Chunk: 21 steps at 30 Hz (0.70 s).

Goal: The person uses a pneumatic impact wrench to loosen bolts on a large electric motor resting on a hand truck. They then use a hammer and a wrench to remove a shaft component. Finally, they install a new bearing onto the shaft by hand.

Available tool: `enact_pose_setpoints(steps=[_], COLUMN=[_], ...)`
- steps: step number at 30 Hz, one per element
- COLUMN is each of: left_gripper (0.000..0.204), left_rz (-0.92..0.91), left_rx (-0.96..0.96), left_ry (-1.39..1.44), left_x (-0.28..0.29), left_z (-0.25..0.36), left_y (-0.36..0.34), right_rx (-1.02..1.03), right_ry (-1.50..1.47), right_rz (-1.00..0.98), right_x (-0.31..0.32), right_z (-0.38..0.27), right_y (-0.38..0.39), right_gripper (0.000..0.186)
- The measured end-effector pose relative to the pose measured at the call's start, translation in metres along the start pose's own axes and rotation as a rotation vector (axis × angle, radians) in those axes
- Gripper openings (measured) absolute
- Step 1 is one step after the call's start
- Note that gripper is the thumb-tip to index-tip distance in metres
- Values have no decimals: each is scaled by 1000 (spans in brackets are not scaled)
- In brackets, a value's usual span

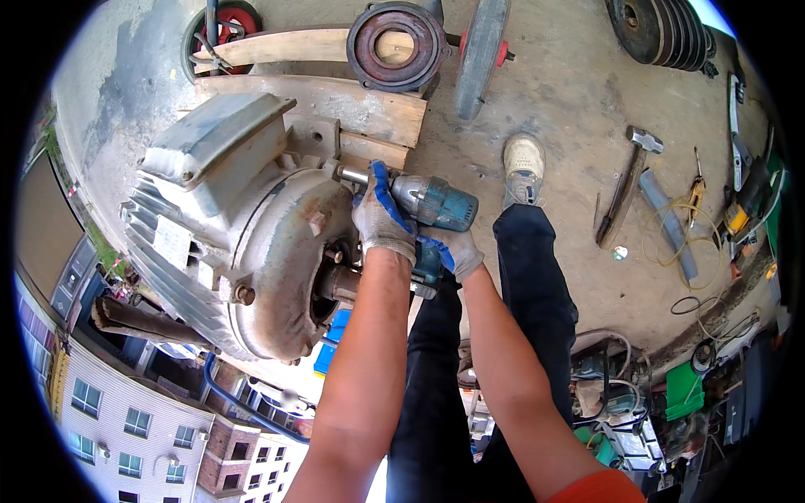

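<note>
My left hand, in a grey-and-blue glove, is closed on the front of a teal cordless impact wrench near its socket. My right hand, gloved alike, grips the wrench's handle below the body. The silver socket points left at the edge of a large grey, finned electric motor with rusty patches, a box on top and a steel shaft toward me. Whether the socket sits on a bolt is unclear.
Wooden boards carry a round rusty flange, near a wheel. A pulley lies at upper right; a hammer, screwdriver, tubes and tools lie right of my outstretched foot. Cluttered equipment stands at lower right.
</note>
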<state>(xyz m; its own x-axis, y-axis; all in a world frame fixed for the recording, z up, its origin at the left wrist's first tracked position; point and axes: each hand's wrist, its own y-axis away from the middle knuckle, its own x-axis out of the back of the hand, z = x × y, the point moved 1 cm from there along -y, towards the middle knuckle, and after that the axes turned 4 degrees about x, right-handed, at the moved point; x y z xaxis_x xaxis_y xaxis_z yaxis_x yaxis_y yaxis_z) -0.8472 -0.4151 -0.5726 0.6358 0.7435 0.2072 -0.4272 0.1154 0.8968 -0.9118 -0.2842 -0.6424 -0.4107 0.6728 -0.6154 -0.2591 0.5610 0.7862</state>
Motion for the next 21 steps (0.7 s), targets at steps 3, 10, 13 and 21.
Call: enact_pose_setpoints(steps=[3, 10, 13, 21], left_gripper=[24, 25, 26, 28], left_rz=[-315, -156, -116, -137], left_rx=[3, 11, 8, 13], left_ry=[185, 133, 90, 91], left_x=[13, 4, 5, 8], left_z=[-8, -2, -2, -3], left_y=[-7, -15, -14, -24], right_rx=[-8, -152, -35, -101], right_ry=[-195, -7, -14, -76], right_rz=[-33, -51, -38, -29], right_x=[11, -9, -11, -1], right_z=[-16, -31, -21, -19], right_y=[-9, 2, 5, -5], right_gripper=[53, 40, 35, 40])
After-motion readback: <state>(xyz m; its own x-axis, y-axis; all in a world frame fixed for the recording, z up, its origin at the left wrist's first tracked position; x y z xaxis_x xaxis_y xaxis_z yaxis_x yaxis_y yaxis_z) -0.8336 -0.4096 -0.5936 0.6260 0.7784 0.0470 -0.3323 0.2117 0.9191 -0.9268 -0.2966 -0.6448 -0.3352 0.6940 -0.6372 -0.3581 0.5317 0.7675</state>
